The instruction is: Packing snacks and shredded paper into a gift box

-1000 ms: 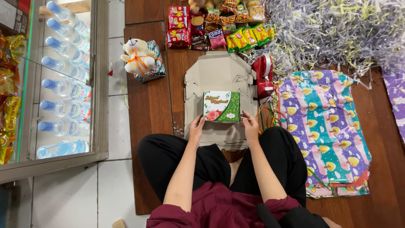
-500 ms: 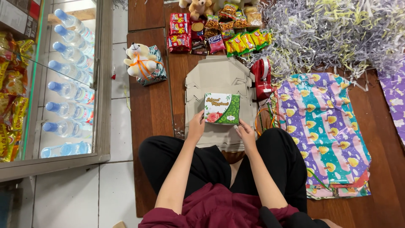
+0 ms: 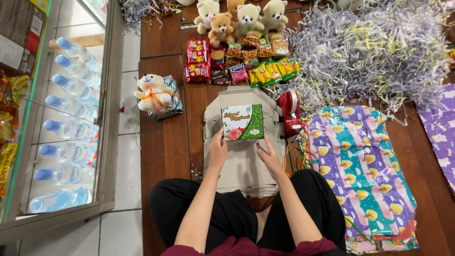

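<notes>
A small green and white printed box with a pink rose [image 3: 242, 122] lies on a stack of flat grey cardboard box blanks [image 3: 241, 170] on the wooden floor. My left hand [image 3: 218, 150] rests on the cardboard at the box's near left corner, fingertips touching its edge. My right hand [image 3: 269, 155] lies flat on the cardboard just below the box's near right corner, fingers apart. I sit cross-legged in black trousers behind the stack.
A red tape dispenser [image 3: 290, 112] sits right of the stack. Patterned wrapping paper [image 3: 365, 175] lies at right, shredded paper [image 3: 369, 52] beyond it. Snack packets [image 3: 237, 64] and teddy bears [image 3: 237, 19] lie ahead, one bear [image 3: 152, 93] at left. A glass cabinet of water bottles [image 3: 66, 118] stands far left.
The view has tilted forward, showing more teddy bears and shredded paper. My right hand has slipped off the box's edge down onto the cardboard; the box and my left hand stay put.
</notes>
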